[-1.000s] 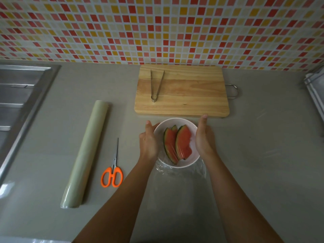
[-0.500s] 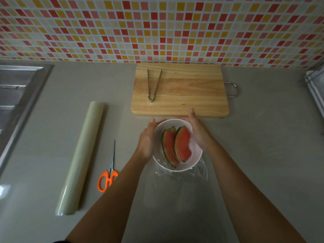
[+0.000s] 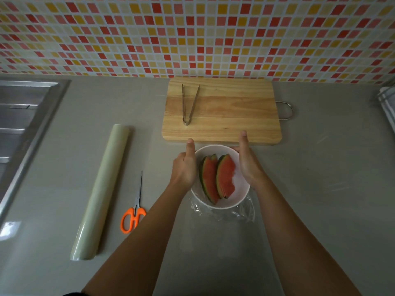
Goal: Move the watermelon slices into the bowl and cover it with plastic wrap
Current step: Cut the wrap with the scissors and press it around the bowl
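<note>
Grey countertop point(image 3: 320, 189): watermelon slices point(image 3: 215, 180) in bowl point(image 3: 213, 149), done; plastic wrap point(image 3: 224, 213) seemingly across the top, bunched loose at near side, sealing left; my left hand point(image 3: 184, 169) and right hand point(image 3: 248, 165) cupped round bowl's sides, thumbs straight.

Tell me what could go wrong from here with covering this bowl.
1. The wrap lies bunched and loose at the near side of the bowl, so it may not seal there.
2. The watermelon slices stand on edge. Pulling the wrap tight could press into them.
3. The left hand and right hand flank the bowl, so a push could slide it into the cutting board.
</note>
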A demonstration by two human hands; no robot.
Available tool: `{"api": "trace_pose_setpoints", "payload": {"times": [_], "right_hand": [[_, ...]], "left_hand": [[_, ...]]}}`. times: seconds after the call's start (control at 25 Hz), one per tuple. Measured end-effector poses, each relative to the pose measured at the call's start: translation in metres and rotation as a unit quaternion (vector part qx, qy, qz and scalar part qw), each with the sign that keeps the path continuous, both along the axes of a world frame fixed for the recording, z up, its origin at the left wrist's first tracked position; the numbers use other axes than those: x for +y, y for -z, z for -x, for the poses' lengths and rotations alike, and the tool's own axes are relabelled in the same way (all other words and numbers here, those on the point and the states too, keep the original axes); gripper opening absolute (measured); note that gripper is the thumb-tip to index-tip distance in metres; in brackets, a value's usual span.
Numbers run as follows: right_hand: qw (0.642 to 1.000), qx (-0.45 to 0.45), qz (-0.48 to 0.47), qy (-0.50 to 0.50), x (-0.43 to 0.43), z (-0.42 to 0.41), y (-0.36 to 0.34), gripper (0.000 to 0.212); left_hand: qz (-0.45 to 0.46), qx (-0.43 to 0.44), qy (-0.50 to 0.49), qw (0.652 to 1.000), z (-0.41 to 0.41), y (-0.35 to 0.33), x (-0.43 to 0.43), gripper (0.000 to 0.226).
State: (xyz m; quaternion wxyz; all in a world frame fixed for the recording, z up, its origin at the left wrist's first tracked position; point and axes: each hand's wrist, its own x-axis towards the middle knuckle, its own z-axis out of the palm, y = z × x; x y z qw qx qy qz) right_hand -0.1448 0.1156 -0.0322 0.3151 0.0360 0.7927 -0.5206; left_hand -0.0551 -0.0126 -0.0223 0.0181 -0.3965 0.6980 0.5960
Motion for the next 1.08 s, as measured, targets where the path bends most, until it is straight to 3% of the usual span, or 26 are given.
{"api": "trace_pose_setpoints", "payload": {"times": [0.24, 0.44, 0.52, 0.64, 0.8, 1.08], "right_hand": [[1.0, -0.006, 0.018, 0.02, 0.003, -0.004, -0.003, 0.138], [0.999, 0.002, 0.02, 0.025, 0.002, -0.008, -0.005, 0.133], [0.999, -0.012, 0.033, 0.038, 0.002, -0.009, -0.007, 0.124], [0.996, -0.048, 0.058, 0.052, 0.003, -0.014, -0.011, 0.104], [0.997, -0.053, 0.043, 0.047, 0.003, -0.016, -0.012, 0.13], [1.0, -0.021, -0.008, 0.012, 0.003, -0.018, -0.025, 0.128]], "left_hand": [[0.064, -0.036, -0.047, 0.996, 0.009, -0.012, 0.009, 0.059], [0.08, -0.068, -0.073, 0.992, 0.003, -0.006, 0.012, 0.085], [0.069, -0.056, -0.088, 0.992, 0.0, -0.003, 0.012, 0.089], [0.045, -0.021, -0.095, 0.994, -0.005, 0.0, 0.012, 0.074], [0.019, -0.001, -0.093, 0.996, -0.014, 0.003, 0.011, 0.084], [0.024, 0.03, -0.096, 0.995, -0.018, -0.002, 0.015, 0.071]]}}
